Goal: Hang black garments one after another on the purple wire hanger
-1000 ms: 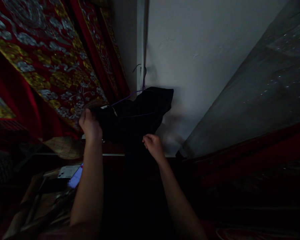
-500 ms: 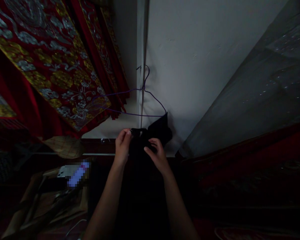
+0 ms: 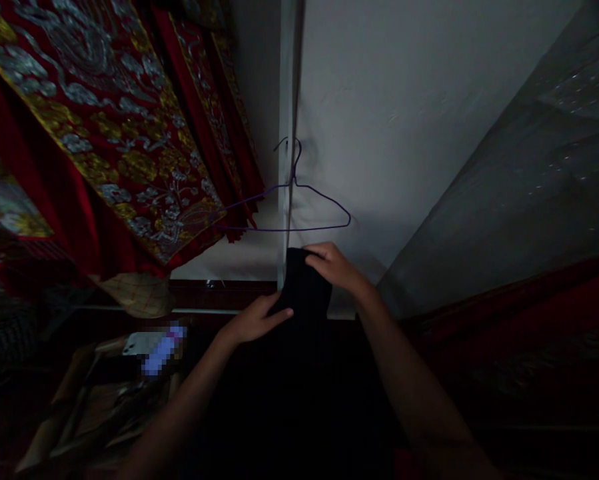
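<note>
Grips the far right corner of a black cloth [image 3: 306, 287] in the right hand [image 3: 334, 267], pinched between thumb and fingers. Lays the left hand [image 3: 254, 323] against the cloth's left side, thumb over the visible face and spread from the fingers; cannot tell the firmness of that hold. Holds the cloth mid-scene, just on the near side of a purple wire hanger [image 3: 295, 179], hooked at a pale upright strip [image 3: 286, 73]. Faces a pale wall [image 3: 389, 113] beyond. Has red embroidered fabric [image 3: 129, 120] at far left, a phone [image 3: 136, 343] at near left, a translucent sheet [image 3: 519, 180] at right.
</note>
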`<state>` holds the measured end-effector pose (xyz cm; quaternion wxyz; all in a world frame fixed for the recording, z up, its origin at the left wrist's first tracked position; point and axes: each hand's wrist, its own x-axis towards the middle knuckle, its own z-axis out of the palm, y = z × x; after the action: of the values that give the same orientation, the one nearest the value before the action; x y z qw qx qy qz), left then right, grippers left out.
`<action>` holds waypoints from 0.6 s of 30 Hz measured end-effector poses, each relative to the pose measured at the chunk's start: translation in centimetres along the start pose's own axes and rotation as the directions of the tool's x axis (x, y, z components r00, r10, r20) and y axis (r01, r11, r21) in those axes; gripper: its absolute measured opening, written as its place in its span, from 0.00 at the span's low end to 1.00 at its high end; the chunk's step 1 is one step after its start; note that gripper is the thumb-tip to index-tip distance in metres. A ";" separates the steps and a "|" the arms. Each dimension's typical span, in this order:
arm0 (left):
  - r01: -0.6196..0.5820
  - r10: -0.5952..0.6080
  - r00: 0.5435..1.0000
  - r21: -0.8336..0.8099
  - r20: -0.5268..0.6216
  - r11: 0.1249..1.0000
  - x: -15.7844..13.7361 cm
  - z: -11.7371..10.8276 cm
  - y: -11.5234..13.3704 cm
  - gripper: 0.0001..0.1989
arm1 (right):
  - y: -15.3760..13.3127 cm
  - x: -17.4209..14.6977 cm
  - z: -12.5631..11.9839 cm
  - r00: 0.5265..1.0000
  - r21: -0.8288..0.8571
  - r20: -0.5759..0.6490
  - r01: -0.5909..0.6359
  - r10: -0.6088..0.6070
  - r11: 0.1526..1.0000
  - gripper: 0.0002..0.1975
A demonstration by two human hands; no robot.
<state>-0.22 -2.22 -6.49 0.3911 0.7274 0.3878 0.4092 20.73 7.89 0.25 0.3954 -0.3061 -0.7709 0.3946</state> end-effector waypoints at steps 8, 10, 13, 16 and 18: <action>0.208 -0.193 0.976 0.154 -0.103 0.966 -2.1 -4.8 -2.1 0.07 | 6.7 6.1 -0.5 0.925 -0.050 -0.370 -0.114 0.087 0.992 0.09; 0.338 -0.323 0.931 0.065 -0.169 0.939 -2.1 -7.0 -3.0 0.05 | 7.7 5.2 -1.0 0.916 -0.036 -0.369 -0.181 0.155 0.983 0.13; 0.468 -0.466 0.843 -0.063 -0.270 0.882 -1.5 -10.2 -4.0 0.08 | 7.5 3.5 -3.2 0.913 -0.090 -0.386 -0.180 0.132 0.980 0.16; 0.331 -0.256 0.874 0.122 -0.413 0.936 0.3 -12.5 -3.3 0.06 | 6.2 2.4 -5.9 0.909 -0.220 -0.415 -0.153 0.049 0.963 0.19; 0.202 -0.046 0.912 0.350 -0.407 0.915 2.0 -13.4 -1.7 0.07 | 5.3 2.2 -7.0 0.904 -0.279 -0.426 -0.165 0.032 0.946 0.19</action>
<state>-11.96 3.53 -2.60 0.1813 0.6670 0.5768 0.4354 26.42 14.82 -0.86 0.4771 -0.4798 -0.7043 0.2149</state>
